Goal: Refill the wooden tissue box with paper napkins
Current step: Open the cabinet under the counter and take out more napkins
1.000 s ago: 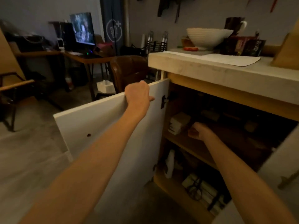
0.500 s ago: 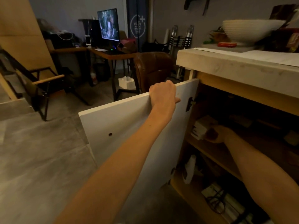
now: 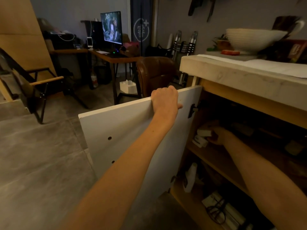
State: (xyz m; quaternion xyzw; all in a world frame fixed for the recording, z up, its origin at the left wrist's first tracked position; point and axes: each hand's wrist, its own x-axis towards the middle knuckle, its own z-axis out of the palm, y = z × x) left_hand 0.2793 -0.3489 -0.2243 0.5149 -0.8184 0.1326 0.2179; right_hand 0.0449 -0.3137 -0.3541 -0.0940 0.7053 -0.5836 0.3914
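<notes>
Dim shadow fills the cabinet (image 3: 249, 130) below the tabletop (image 3: 232, 75). Of your two hands, the left hand (image 3: 165, 99) grips the top edge of the one open white door (image 3: 126, 130). Your right hand (image 3: 219, 136) is over the upper shelf (image 3: 216, 163), with two white packs (image 3: 204, 132) at its nine o'clock. It is too dark to tell whether it grips one.

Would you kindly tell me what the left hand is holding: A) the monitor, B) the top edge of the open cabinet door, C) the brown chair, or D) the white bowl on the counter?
B: the left hand curls over the top edge of the white cabinet door.
</notes>
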